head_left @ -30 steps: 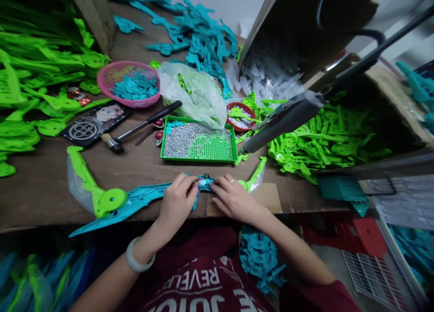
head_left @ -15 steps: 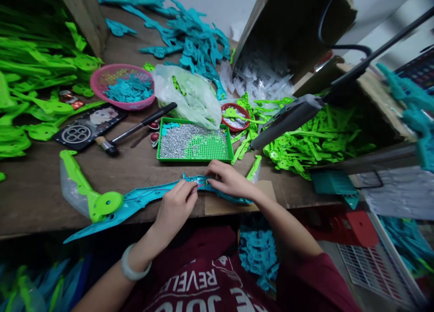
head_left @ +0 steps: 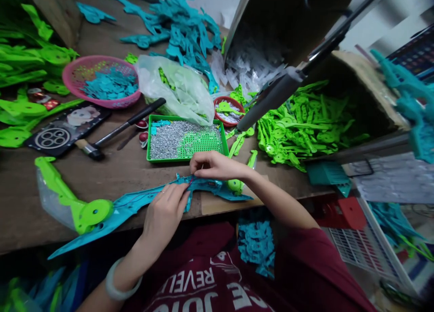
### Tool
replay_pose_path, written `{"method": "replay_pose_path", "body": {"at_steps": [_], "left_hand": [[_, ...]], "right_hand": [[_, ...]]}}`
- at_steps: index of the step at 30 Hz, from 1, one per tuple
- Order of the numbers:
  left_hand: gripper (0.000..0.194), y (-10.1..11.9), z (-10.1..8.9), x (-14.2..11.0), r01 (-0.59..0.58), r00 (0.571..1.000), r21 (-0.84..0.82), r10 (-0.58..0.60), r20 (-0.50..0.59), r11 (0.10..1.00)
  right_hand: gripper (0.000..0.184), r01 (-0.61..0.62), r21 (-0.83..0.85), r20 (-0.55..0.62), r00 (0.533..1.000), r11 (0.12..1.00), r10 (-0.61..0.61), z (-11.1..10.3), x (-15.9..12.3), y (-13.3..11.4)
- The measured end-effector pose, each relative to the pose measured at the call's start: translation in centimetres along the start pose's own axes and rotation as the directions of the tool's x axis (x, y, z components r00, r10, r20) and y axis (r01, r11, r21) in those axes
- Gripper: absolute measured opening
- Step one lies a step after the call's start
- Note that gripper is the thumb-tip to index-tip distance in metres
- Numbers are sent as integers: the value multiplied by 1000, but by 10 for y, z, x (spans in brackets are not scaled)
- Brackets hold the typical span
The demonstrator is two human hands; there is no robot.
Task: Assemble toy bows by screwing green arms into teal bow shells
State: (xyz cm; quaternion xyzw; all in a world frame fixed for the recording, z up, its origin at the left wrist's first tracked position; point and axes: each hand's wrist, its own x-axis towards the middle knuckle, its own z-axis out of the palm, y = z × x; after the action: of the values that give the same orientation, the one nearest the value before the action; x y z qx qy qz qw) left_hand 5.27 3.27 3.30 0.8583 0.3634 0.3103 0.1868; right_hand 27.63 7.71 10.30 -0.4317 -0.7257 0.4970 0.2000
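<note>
A blue plastic toy bow shell (head_left: 135, 198) lies along the table's front edge, inner side up, with thin wires running along it. A bright green arm piece (head_left: 96, 211) with a clear part is at its left end, and another green piece (head_left: 235, 185) is at its right end. My left hand (head_left: 166, 208) rests on the middle of the shell, fingers together and pressed down on it. Just above, my right hand (head_left: 217, 165) pinches a thin reddish wire (head_left: 191, 178) between thumb and forefinger. The wire's tip is hidden by the fingers.
A green tray (head_left: 222, 144) of small screws stands just beyond my hands. A hammer (head_left: 127, 124), phone (head_left: 57, 133), pink basket (head_left: 101, 103) and plastic bag (head_left: 190, 95) lie behind. A grey screwdriver (head_left: 271, 97) hangs at right before piled green parts (head_left: 288, 126).
My right hand has moved left and lifted slightly off the shell, pinching the wire. My left fingers have gone from a pinch to lying flatter on the shell. The whole view has shifted somewhat.
</note>
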Motion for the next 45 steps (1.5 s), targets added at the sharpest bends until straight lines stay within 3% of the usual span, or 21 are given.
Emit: {"method": "replay_pose_path", "body": {"at_steps": [6, 10, 17, 22, 27, 30, 32, 35, 37, 39, 42, 45], "left_hand": [[16, -5, -2, 5, 93, 996, -96, -91, 25, 991], [17, -5, -1, 7, 38, 995, -1, -38, 89, 999], [10, 3, 3, -6, -69, 998, 90, 69, 2, 994], [19, 4, 0, -14, -161, 987, 155, 160, 23, 975], [18, 7, 1, -15, -123, 992, 195, 119, 33, 973], [17, 6, 1, -13, -66, 998, 169, 61, 34, 983], [23, 5, 0, -13, -101, 995, 148, 96, 41, 984], [22, 1, -1, -14, -171, 985, 153, 165, 50, 973], [18, 0, -1, -15, -187, 982, 159, 183, 40, 969], [16, 0, 1, -17, -191, 981, 167, 192, 13, 967], [14, 2, 3, -19, -185, 981, 182, 192, -22, 966], [14, 2, 4, -19, -180, 983, 177, 185, -12, 968]], "right_hand": [[18, 188, 49, -80, 980, 981, -184, 11, -5, 3], [20, 255, -63, 11, 967, 965, -255, 4, -12, 0], [18, 245, -81, -6, 969, 966, -246, -1, -13, 2], [24, 225, -360, -12, 969, 905, -245, 10, -8, 7], [17, 108, -599, 18, 992, 793, -122, 20, -6, 4], [14, 93, -489, 2, 994, 867, -105, 21, -4, 1], [12, 120, -298, -14, 991, 947, -130, 20, -3, 0], [7, 91, -110, -55, 994, 990, -98, 16, -1, 0], [11, 67, -118, -60, 995, 991, -74, 13, -1, -1], [1, 75, -182, -22, 997, 980, -80, 10, -2, -2], [17, 116, -271, 57, 993, 956, -104, 7, -6, -4], [16, 168, -258, 83, 985, 952, -151, 5, -10, -9]]}}
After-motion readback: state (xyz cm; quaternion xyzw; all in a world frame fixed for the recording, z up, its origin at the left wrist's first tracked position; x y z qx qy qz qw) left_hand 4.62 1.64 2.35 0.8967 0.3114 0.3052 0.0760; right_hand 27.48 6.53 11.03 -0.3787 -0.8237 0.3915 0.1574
